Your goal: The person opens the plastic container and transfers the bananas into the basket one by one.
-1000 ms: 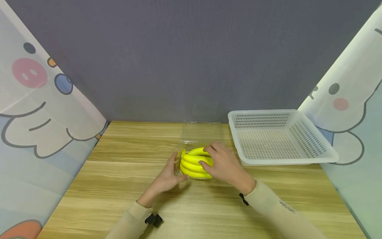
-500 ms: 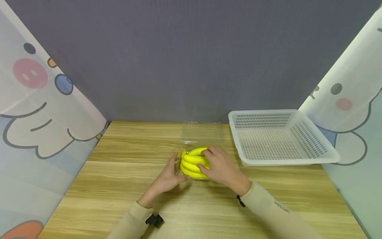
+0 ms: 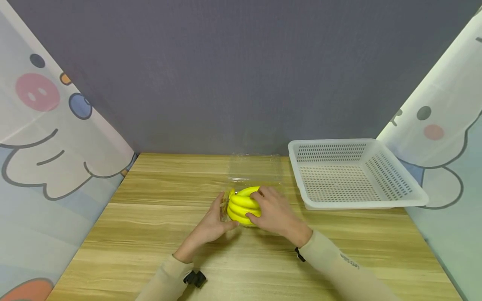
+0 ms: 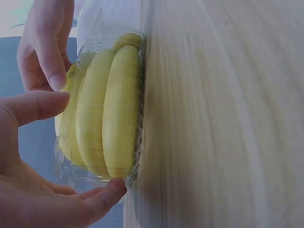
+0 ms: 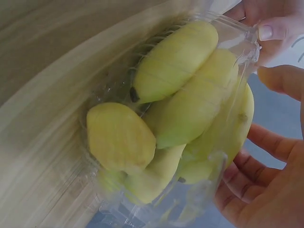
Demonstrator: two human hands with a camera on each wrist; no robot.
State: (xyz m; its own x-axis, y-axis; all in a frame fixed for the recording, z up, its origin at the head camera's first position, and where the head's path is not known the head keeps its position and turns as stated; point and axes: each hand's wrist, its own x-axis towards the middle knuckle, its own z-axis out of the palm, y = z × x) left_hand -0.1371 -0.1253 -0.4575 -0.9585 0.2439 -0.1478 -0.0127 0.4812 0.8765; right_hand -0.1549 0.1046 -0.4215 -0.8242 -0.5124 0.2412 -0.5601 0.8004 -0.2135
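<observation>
A bunch of yellow bananas (image 3: 242,207) lies in a clear plastic clamshell box (image 4: 140,137), whose lid (image 3: 255,167) is folded back behind it. My left hand (image 3: 211,223) holds the left end of the box, fingertips at its end wall and thumb toward the front. My right hand (image 3: 276,213) reaches over the right part of the bunch, gripping it with thumb in front and fingers over the top. In the right wrist view, a blunter yellow piece with faint reddish streaks (image 5: 119,137) shows at the box's near end beside the banana tips.
A white perforated plastic basket (image 3: 337,177) stands at the right rear of the wooden table (image 3: 165,184). Behind the table rises a grey wall panel (image 3: 226,75). Cartoon-printed sheets (image 3: 56,125) flank both sides.
My right hand has slid left along the bananas, its thumb and fingertips now farther over the bunch. My left hand, the box and the basket stay in place.
</observation>
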